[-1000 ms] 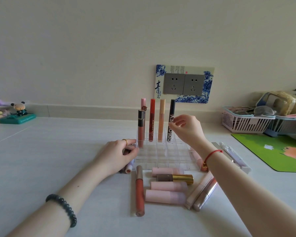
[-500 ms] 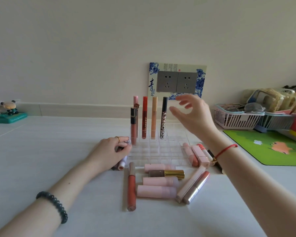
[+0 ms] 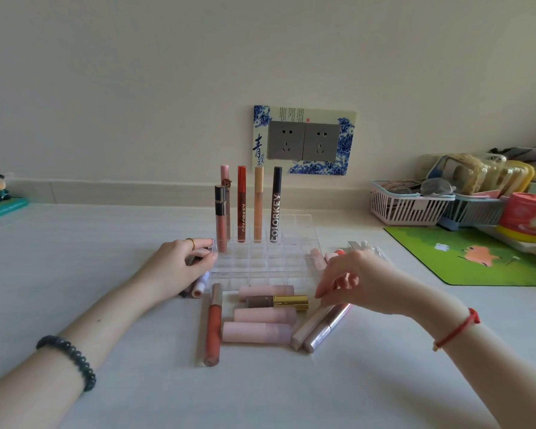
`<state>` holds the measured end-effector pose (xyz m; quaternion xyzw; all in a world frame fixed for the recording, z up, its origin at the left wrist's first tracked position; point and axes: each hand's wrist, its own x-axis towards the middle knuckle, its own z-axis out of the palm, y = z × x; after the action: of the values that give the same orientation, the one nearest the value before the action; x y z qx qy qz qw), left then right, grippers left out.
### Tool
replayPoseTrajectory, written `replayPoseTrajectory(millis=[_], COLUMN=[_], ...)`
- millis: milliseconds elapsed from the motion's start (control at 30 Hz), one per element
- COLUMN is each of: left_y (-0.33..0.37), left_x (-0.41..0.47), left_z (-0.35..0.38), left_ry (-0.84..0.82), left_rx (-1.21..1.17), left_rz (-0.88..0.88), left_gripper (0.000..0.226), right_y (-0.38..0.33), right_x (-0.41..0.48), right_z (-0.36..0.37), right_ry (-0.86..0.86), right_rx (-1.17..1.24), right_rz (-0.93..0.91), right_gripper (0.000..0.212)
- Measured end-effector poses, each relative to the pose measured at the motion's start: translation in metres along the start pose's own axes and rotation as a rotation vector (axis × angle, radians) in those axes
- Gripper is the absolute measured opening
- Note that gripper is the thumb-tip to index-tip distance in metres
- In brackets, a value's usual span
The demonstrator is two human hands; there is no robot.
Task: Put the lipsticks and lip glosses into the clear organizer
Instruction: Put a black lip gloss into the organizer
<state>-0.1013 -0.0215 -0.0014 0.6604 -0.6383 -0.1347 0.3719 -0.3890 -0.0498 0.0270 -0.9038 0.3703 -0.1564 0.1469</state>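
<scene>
White tabletop [image 3: 106, 258] fills my view, and at its centre sits the clear organizer [image 3: 294, 239], a transparent grid of small square cells. My feed shows the left hand [image 3: 177, 270] at its left wall, thumb and forefinger closed on the near-left corner. The right hand [image 3: 362, 280] hangs low, just right of the organizer's near edge. Its fingers are apart and pointing down, holding nothing, with the tips just above the two pale slim tubes [image 3: 310, 328]. Half a second ago it was raised beside the far row.

Five tubes stand upright in the far-left cells. A dark tube [image 3: 276, 205] and a red one [image 3: 241, 205] are both printed COLORKEY. With them are a tan gloss [image 3: 258, 205], a pink tube [image 3: 224, 174] and, one cell nearer than the pink, a black-capped nude gloss [image 3: 221, 218]. On the near side of the organizer lie three pink tubes [image 3: 257, 332], a long coral gloss [image 3: 212, 326] and a gold-capped lipstick [image 3: 277, 301].
</scene>
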Motion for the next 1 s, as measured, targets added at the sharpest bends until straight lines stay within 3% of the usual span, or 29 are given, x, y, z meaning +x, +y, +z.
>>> replayPoseTrajectory(millis=[267,467,633,733,833,1000], left_y=[0.000,0.000,0.001,0.002,0.002,0.000], left_x=[0.000,-0.001,-0.001,-0.001,-0.002,0.000], left_z=[0.001,0.000,-0.001,-0.001,-0.002,-0.001], left_ry=[-0.005,-0.015,-0.018,-0.016,-0.009,-0.003], left_rx=[-0.031,-0.020,-0.020,0.012,0.034,0.082], left_rz=[-0.014,-0.006,-0.014,0.001,0.010,0.027], left_gripper=[0.040,0.041,0.042,0.043,0.044,0.040], right_y=[0.004,0.005,0.007,0.003,-0.003,-0.004], right_x=[0.001,0.002,0.001,-0.001,0.002,0.023], right_z=[0.002,0.003,0.002,-0.007,-0.015,-0.028], right_ry=[-0.103,-0.191,-0.165,-0.023,0.262,0.580], right_rx=[0.124,-0.043,-0.072,-0.019,0.147,0.466], right_rz=[-0.016,-0.014,-0.024,-0.045,-0.023,0.010], right_gripper=[0.012,0.019,0.017,0.018,0.027,0.007])
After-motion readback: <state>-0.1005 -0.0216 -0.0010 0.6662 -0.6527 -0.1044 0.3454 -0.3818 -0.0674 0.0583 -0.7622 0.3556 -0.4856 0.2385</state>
